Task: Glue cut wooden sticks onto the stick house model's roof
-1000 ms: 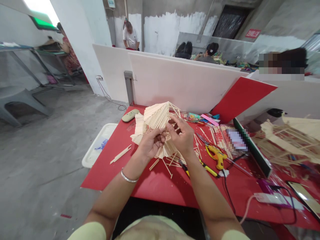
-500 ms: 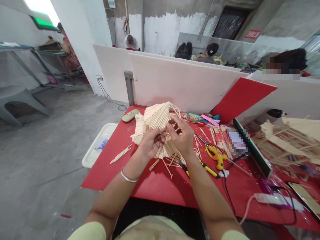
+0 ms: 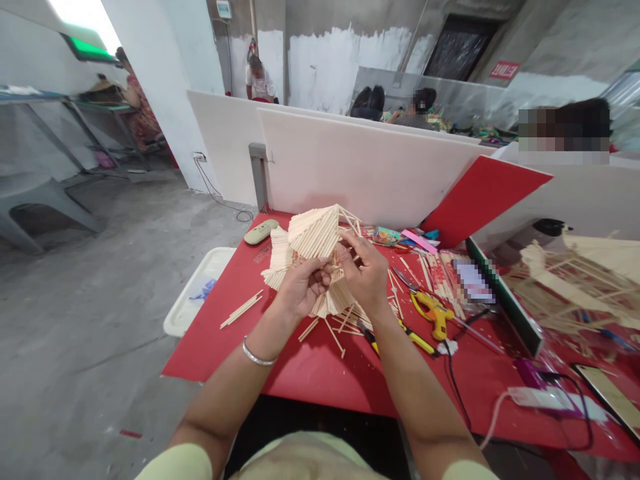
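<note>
Meeting at the near side of the stick model, both hands are over the red table. The model sits mid-table toward the far edge; pale sticks lie side by side in its sloping panels. Left hand: fingers curled, thumb and forefinger drawn close together at the lower edge of the upper panel; cannot tell whether they clamp a stick. Right hand: fingers bent, thumb and forefinger tips beside the panel's right edge; contact point hidden, grip cannot be told. Loose sticks lie to the left of the left hand. To the right of the right forearm: yellow glue gun, with a yellow-handled tool just nearer. Far left corner: greenish oval case. White partition stands beyond the table's far edge.
</note>
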Demonstrator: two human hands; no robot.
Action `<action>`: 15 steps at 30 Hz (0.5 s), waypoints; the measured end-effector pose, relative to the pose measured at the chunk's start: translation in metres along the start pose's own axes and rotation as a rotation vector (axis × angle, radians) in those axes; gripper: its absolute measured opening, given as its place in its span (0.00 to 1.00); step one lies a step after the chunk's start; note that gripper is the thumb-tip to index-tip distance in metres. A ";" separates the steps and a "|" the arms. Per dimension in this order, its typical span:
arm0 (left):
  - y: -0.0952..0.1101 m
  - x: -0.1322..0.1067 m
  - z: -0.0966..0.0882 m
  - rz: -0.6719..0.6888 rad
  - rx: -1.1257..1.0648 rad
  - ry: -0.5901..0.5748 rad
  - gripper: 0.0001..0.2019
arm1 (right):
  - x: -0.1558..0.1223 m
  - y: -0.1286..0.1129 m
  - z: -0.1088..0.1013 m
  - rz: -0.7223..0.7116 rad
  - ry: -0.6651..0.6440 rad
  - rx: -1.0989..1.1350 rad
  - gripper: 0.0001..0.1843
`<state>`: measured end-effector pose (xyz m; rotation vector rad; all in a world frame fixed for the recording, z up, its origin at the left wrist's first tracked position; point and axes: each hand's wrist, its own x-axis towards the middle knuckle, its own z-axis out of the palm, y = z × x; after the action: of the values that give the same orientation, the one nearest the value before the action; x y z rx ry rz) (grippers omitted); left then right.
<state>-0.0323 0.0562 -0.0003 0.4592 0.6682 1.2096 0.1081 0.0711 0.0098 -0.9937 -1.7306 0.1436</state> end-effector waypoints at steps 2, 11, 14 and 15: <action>0.000 0.000 0.000 -0.002 -0.002 -0.002 0.08 | 0.000 0.001 0.000 -0.001 -0.008 0.002 0.16; -0.001 0.002 -0.002 0.001 -0.011 -0.018 0.08 | 0.002 -0.001 0.001 0.051 0.026 0.006 0.15; -0.001 0.002 -0.002 0.000 -0.010 -0.016 0.08 | 0.002 -0.003 0.001 0.054 0.027 0.006 0.14; -0.001 0.002 -0.002 0.001 -0.009 -0.014 0.08 | 0.003 -0.003 0.001 0.052 0.029 0.008 0.14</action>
<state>-0.0325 0.0578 -0.0029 0.4603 0.6501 1.2085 0.1050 0.0712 0.0130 -1.0303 -1.6773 0.1691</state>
